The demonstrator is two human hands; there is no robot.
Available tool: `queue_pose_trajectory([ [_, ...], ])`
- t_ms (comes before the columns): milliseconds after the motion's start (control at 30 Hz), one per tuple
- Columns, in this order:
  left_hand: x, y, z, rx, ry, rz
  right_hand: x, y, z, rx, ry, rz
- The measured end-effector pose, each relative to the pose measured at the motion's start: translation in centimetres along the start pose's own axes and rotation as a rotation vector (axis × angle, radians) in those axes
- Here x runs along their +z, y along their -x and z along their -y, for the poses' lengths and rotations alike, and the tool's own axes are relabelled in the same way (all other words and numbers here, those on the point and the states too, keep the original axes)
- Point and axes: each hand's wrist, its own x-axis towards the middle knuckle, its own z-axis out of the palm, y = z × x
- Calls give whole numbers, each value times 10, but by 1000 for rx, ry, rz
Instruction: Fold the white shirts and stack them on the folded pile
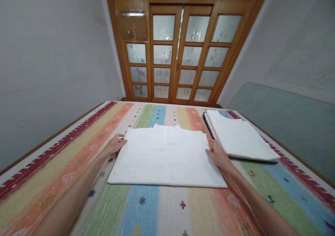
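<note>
A white folded garment (167, 159), which looks like a T-shirt, lies flat in front of me with its long straight fold towards me. A small flap shows at its far edge. My left hand (115, 144) pinches its far left corner, thumb on top and fingers at the side. At the far right edge my right hand (217, 155) grips the cloth in the same way, its fingertips partly hidden. Just beyond my right hand rests a stack of folded garments (240, 134), white on top with a black layer beneath.
A colourful striped cover (141, 211) with small printed figures spreads under everything. A pale green headboard-like panel (285, 120) stands along the right side. Wooden doors with glass panes (172, 54) close off the far end, between grey-white walls (52, 54).
</note>
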Motion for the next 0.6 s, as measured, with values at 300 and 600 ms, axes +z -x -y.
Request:
queue_pose_trajectory([
  [300,12,13,-8,196,-218,-197,3,15,7,-10,95,-109],
  [600,22,6,-8,277,-304,-299,11,27,14,-13,313,-151],
])
